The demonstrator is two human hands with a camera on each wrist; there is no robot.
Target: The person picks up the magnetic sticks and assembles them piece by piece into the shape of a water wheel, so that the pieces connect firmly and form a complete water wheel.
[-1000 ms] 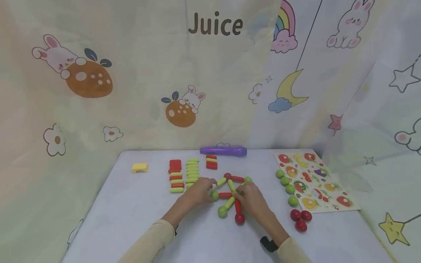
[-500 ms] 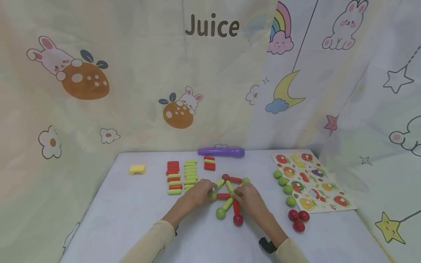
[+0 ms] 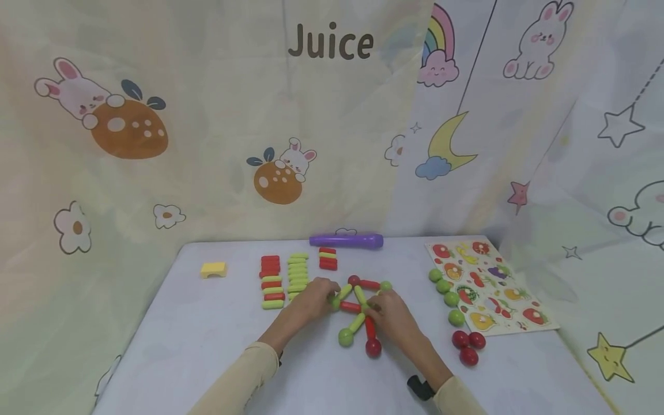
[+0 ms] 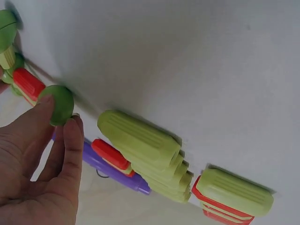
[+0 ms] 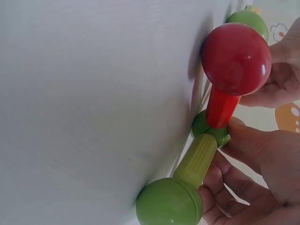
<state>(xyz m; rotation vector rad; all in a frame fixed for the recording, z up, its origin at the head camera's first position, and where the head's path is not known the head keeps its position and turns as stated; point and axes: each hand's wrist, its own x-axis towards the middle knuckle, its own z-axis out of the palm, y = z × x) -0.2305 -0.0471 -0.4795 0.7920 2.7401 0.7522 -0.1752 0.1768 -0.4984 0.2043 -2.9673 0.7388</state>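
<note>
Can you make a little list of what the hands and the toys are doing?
left hand: fingers pinch a green ball at the stick shape's left corner
right hand: grips the middle green ball where sticks meet
stick shape: red and green sticks joined by balls, flat on the table
spare sticks: rows left of the shape
spare balls: green and red, right of the shape
puzzle board: far right

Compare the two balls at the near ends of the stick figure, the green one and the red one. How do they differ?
The green ball is green and sits on a yellow-green stick; the red ball is red and sits on a red stick. The green ball lies left, the red ball right and nearer the right hand. Both are round, similar in size, and rest on the table.
</note>
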